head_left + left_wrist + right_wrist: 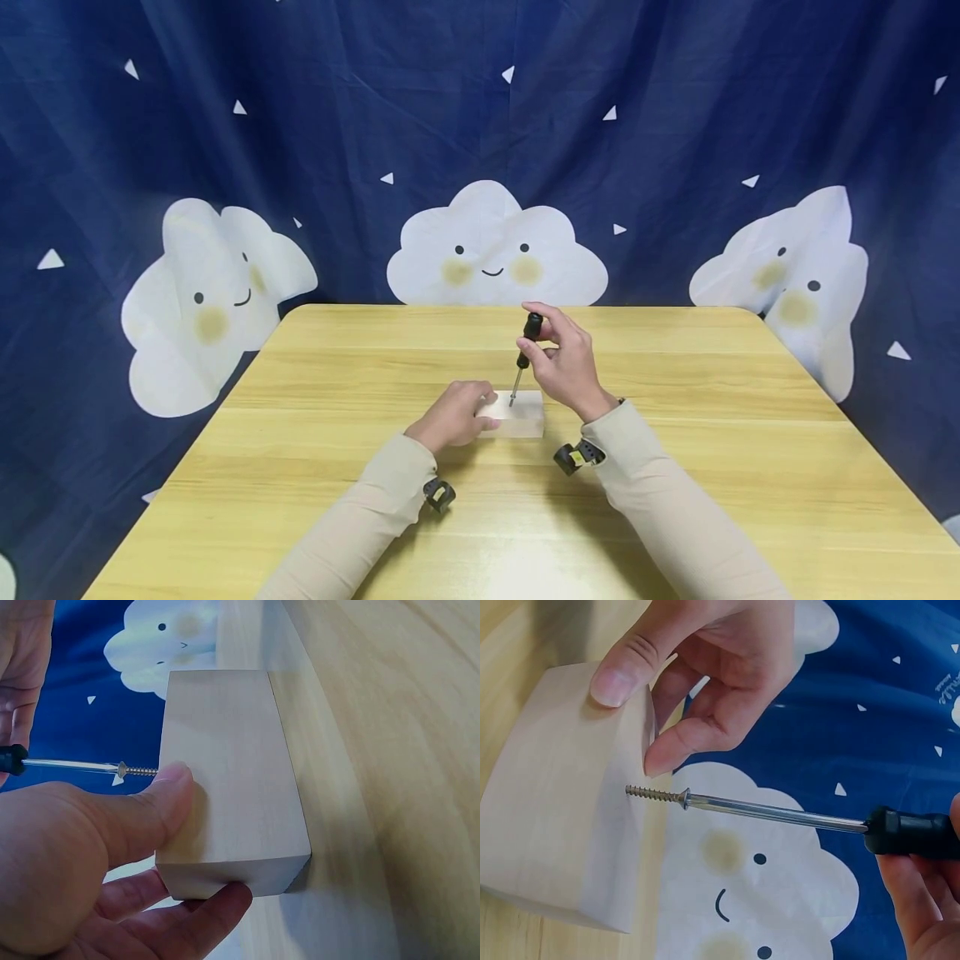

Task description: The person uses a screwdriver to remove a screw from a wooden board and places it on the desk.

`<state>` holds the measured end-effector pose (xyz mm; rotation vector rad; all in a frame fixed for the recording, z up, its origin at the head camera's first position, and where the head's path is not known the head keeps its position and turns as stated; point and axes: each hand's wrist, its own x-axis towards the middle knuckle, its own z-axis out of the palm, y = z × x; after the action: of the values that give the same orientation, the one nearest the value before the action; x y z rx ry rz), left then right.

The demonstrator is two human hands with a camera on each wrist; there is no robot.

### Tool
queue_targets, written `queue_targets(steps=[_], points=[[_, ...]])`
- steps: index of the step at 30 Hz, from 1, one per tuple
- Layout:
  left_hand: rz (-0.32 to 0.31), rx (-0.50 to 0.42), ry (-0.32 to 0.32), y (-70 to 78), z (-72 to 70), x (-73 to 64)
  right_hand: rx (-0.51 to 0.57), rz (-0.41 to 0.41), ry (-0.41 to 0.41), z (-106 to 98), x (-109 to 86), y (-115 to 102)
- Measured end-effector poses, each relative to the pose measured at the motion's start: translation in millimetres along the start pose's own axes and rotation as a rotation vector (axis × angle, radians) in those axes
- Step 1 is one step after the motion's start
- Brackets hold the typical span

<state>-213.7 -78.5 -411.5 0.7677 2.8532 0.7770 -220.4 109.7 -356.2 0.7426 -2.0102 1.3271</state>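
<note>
A pale wooden block (528, 427) lies on the table, gripped at its left end by my left hand (452, 414). In the left wrist view the thumb (171, 796) presses the near face while other fingers hold the end and far side. A threaded screw (656, 794) stands on the block's upper face, point at the wood and most of its thread showing. The tip of a screwdriver (776, 813) meets the screw head. My right hand (567, 364) holds the black handle between thumb and fingers above the block, the shaft leaning slightly.
The light wood-grain table (337, 367) stretches around the block on every side. Behind it hangs a dark blue curtain (420, 100) with white smiling clouds and small triangles. Black wrist mounts (579, 457) jut out below both cuffs.
</note>
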Motion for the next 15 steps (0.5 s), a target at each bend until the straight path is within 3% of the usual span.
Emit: queue_targets(steps=[9, 15], points=[[-0.006, 0.002, 0.002, 0.4, 0.4, 0.3, 0.041, -0.028, -0.024, 1.5, -2.2, -3.4], [0.001, 0.005, 0.007, 0.3, 0.3, 0.5, -0.052, -0.017, 0.047, 4.7, -6.5, 4.8]])
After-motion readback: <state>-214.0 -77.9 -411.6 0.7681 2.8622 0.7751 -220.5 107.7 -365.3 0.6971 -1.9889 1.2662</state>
